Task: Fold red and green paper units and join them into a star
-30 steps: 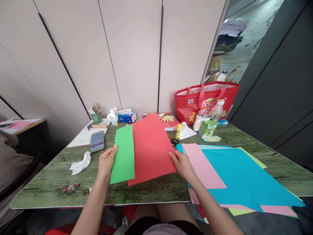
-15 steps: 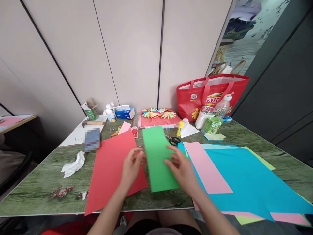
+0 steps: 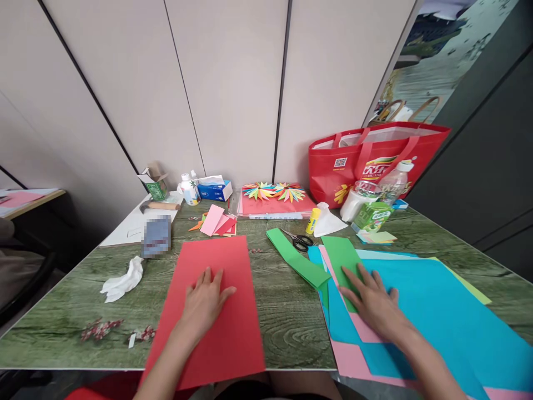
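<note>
Red paper (image 3: 239,339), tissue (image 3: 211,180) in blue box (image 3: 214,192), bag (image 3: 325,180) contents unclear

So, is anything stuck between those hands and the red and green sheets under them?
Nothing visible is. The left hand rests directly on the red sheet, and the right hand has its fingers on the green sheet. The scissors and a green strip lie between the sheets, under neither hand.

I can't see the green sheet (image 3: 338,254) where the right hand (image 3: 377,304) covers it, nor the red sheet (image 3: 233,325) under the left hand (image 3: 202,304). Right of the right hand, the blue sheet (image 3: 449,311) leaves my view. Beyond the left, a bluish object (image 3: 156,236) is pixelated; beyond the right, a bottle (image 3: 395,180) hides part of the red bag (image 3: 327,180).
</note>
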Tool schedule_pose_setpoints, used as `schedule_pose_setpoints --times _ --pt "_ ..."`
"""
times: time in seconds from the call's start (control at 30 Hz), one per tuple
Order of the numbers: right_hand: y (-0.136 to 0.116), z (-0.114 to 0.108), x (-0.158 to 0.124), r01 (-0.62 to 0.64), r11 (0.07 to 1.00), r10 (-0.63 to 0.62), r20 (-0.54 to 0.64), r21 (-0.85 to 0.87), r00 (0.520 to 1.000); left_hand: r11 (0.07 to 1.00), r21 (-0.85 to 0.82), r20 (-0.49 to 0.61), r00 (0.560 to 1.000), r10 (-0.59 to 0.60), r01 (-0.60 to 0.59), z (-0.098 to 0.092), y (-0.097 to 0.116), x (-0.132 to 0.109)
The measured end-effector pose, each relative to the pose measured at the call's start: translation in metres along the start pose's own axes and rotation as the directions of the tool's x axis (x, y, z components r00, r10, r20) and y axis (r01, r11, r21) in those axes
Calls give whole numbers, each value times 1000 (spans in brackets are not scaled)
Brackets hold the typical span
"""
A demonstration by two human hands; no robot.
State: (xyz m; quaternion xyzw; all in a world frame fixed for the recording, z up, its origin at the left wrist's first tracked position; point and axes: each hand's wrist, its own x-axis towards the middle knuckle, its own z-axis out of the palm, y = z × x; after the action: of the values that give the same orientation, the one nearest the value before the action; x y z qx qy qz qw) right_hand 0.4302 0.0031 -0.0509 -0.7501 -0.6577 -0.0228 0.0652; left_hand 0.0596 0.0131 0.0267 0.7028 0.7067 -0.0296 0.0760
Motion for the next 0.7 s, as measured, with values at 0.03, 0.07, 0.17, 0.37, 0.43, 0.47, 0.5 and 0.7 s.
schedule_pose_setpoints --times 0.03,0.07,0.17,0.37,0.43,0.47,0.5,0.7 --pt "0 5 -1 -4 1000 4 -2 -28 1000 997 -67 23 999 44 -42 -4 5 -3" --pt "2 8 -1 9 999 -9 -10 -44 1000 986 -135 36 994 101 -96 -8 8 -5" --pt "23 15 7 66 997 -68 -32 -44 997 945 -246 29 973 229 -215 -12 14 -5" --pt "35 4 20 97 994 -90 -108 58 990 890 -379 -74 967 244 -253 1 24 3" --pt "15 -9 17 172 978 -146 -195 119 970 848 -460 -80 963 256 -263 -1 23 1" --pt "2 -17 14 265 948 -223 -226 176 948 837 -467 -71 956 284 -284 -3 20 -1" --pt "-12 -24 12 357 899 -301 -235 252 924 834 -451 -53 942 331 -319 -5 17 -4" --pt "-73 -46 8 484 785 -414 -253 387 874 741 -317 187 726 661 -593 19 -3 -28"
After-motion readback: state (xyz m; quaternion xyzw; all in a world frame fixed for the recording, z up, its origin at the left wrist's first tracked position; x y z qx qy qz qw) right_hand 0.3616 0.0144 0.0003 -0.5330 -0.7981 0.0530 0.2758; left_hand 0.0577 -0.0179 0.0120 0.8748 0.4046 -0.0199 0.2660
